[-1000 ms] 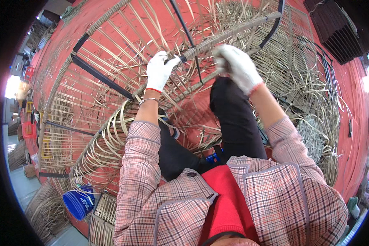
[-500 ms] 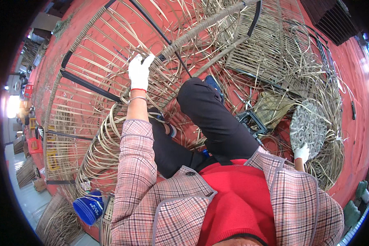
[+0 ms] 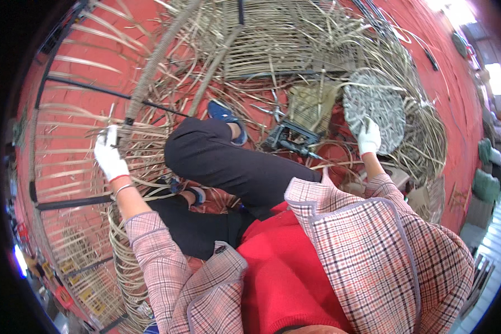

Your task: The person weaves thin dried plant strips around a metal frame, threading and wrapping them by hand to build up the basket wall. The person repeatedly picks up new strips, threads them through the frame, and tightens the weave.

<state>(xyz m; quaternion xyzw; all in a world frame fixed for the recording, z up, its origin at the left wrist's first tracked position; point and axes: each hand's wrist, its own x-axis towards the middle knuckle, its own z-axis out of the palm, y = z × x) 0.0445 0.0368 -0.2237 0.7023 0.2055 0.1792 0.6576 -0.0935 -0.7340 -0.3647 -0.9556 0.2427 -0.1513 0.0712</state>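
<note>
Wicker all round me in the head view, and my right hand has swung off the frame since a second ago: back then both gloves were up on the wrapped pole, now only the left one is. That leaves the frame held from one side while I reach for more weaving stuff, I reckon. My left hand, white glove, has its grip closed round a strand on the rattan frame, right where the thick wrapped pole meets a black metal bar. My right grip is down against the lower rim of a round coil of cane; fingers curl onto it, but whether they've actually pinched a strand I can't tell. The coil is flat, grey-silver, tightly wound, lying among loose pale strands. Just left of that grip sits a black tool on the red floor, beside my blue shoe.
</note>
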